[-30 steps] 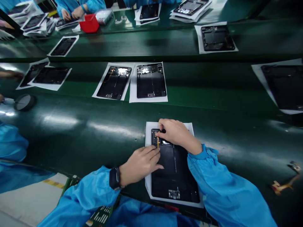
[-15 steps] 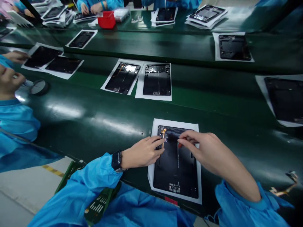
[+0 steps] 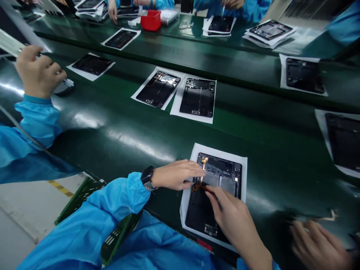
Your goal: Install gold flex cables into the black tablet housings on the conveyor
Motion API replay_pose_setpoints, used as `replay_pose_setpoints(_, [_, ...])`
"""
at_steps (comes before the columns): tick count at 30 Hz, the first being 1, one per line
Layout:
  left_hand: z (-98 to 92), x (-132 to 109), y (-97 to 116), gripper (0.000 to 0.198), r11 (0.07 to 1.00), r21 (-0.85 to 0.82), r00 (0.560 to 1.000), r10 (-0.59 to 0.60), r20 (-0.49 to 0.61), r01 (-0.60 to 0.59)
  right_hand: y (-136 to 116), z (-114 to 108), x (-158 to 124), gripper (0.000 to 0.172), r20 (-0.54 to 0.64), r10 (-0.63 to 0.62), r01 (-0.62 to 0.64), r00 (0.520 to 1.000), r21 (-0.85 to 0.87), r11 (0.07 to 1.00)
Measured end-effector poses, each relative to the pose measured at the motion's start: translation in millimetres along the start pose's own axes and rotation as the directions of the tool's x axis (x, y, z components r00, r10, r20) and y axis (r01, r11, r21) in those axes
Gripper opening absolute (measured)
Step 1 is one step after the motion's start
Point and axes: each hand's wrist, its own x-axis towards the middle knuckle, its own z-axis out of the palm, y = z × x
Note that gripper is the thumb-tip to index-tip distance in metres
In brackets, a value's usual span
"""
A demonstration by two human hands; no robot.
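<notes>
A black tablet housing [image 3: 197,213] lies on white sheets in front of me. An orange flex cable [image 3: 201,180] runs down its upper left part, under and between my fingers. My left hand [image 3: 180,174] rests over the housing's left edge with its fingers stretched out, fingertips by the cable. My right hand [image 3: 232,213] reaches in from the lower right. Its thumb and forefinger pinch the lower orange part of the cable, just below my left fingertips. My fingers hide part of the cable.
Two more tablet housings [image 3: 197,95] lie on paper beyond mine. On the left, a co-worker's hand [image 3: 41,71] holds a pale tool. Another person's blurred hand [image 3: 317,240] is at lower right, near a loose flex cable [image 3: 332,215]. A red bin [image 3: 151,20] stands far back.
My right hand has moved down and left to the orange cable beside my left fingers. Another person's hand has entered at lower right. The left co-worker's hand has risen with a pale tool.
</notes>
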Motion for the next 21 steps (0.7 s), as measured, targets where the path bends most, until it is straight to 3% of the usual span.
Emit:
replay_pose_setpoints(8, [4.5, -1, -6, 0.053, 0.988, -0.143, 0.998, -0.057, -0.041, 0.05, -24, 10, 14, 0.021, 0.065, -0.037, 0.049, 0.997, -0.198, 0.979])
replay_pose_setpoints(16, [5.4, -1, -9, 0.052, 0.986, -0.155, 0.997, -0.068, -0.037, 0.061, -17, 15, 8, 0.015, -0.016, 0.04, -0.04, 0.999, -0.02, 0.999])
replay_pose_setpoints(21, [4.7, 0, -8, 0.051, 0.985, -0.167, 0.997, -0.058, -0.056, 0.048, -19, 14, 10, 0.017, 0.039, -0.008, 0.011, 0.999, -0.071, 0.997])
